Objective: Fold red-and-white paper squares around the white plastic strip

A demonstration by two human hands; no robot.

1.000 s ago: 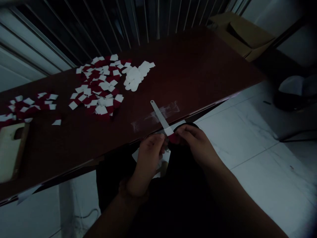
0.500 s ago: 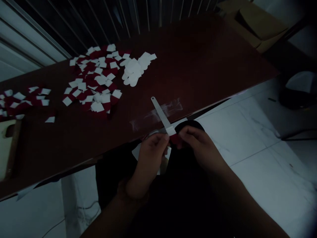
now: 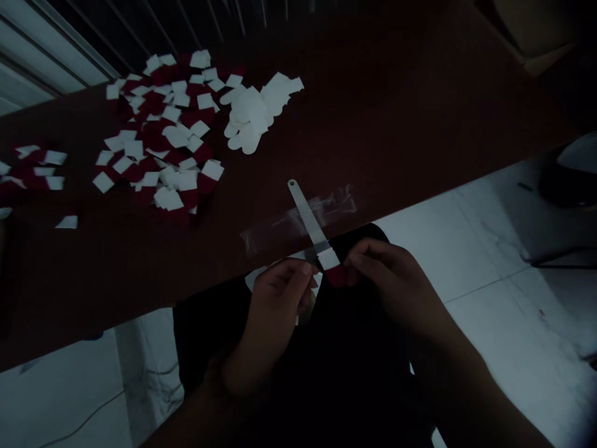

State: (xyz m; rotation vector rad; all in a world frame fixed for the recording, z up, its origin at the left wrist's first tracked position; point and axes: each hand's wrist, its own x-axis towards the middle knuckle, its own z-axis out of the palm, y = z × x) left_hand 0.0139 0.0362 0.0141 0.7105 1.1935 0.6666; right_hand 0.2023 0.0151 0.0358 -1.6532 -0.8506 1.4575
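A flat pale strip with a hole at its far end (image 3: 304, 208) juts over the near edge of the table. A small red and white piece (image 3: 332, 264) sits at its near end, its white part against the strip and its red part toward me. My right hand (image 3: 385, 274) is closed in a pinch at the right edge of the red part. Just left of the piece, my left hand (image 3: 282, 298) has thumb and forefinger pressed together; whatever they hold, if anything, is hidden. White sheets (image 3: 254, 278) lie partly under my left hand.
Clear tape (image 3: 265, 231) crosses the strip on the dark table (image 3: 396, 124). A heap of red and white pieces (image 3: 175, 134) lies at the back left, beside a pile of white cutouts (image 3: 249, 118). A cardboard box (image 3: 536, 37) stands far right.
My left hand has drawn away to the left from the red and white piece. My right hand stays by its right edge. The view has shifted, with the table's left end leaving the picture.
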